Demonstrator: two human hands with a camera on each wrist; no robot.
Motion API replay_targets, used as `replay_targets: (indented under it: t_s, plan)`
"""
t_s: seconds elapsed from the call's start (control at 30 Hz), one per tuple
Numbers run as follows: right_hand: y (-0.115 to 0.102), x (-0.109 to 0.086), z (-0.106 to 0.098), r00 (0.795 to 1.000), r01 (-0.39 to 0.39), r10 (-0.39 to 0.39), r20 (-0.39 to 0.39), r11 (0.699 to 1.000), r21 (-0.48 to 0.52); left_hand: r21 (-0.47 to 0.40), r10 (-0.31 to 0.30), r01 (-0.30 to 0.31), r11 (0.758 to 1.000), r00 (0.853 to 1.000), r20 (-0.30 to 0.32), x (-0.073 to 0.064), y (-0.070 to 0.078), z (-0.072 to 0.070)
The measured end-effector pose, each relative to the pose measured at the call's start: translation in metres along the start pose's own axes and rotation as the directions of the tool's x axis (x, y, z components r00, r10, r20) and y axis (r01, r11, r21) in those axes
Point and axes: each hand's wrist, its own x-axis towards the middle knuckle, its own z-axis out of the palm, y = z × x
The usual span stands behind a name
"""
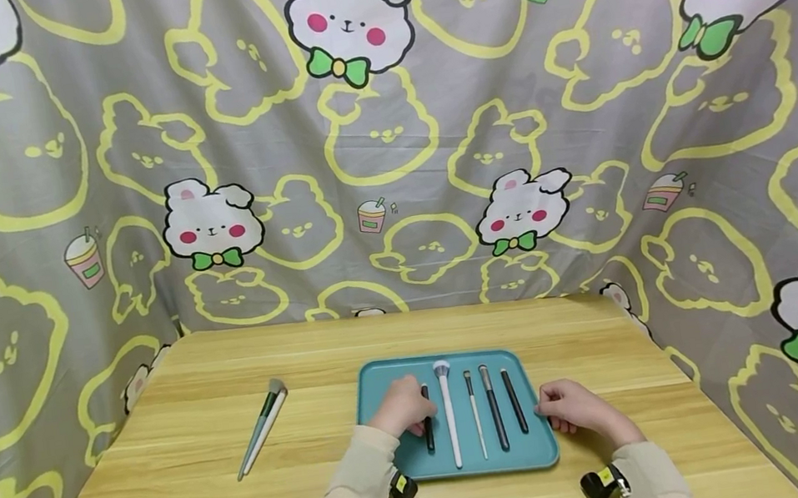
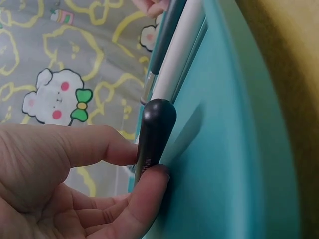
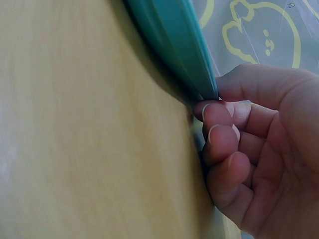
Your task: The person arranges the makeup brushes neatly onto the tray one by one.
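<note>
My left hand pinches a short black makeup brush between thumb and fingers, over the left part of a teal tray. The left wrist view shows the rounded end of this brush's handle, its shadow falling on the tray. Right of it on the tray lie a white brush, a thin pale-handled brush, a dark grey brush and another black brush. My right hand grips the tray's right rim between thumb and curled fingers.
On the wooden table, left of the tray, two more brushes lie side by side, one with a green-grey handle and one with a white handle. A patterned grey cloth hangs around the table's back and sides.
</note>
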Motion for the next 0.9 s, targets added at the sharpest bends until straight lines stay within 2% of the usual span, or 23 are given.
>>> replay_targets:
  t_s: [0.9]
  plan:
    - [-0.0018, 0.0000, 0.0002, 1.000, -0.005, 0.005, 0.001, 1.000, 0.005, 0.016, -0.011, 0.010, 1.000, 1.000, 0.013, 0.0006, -0.0041, 0.0024]
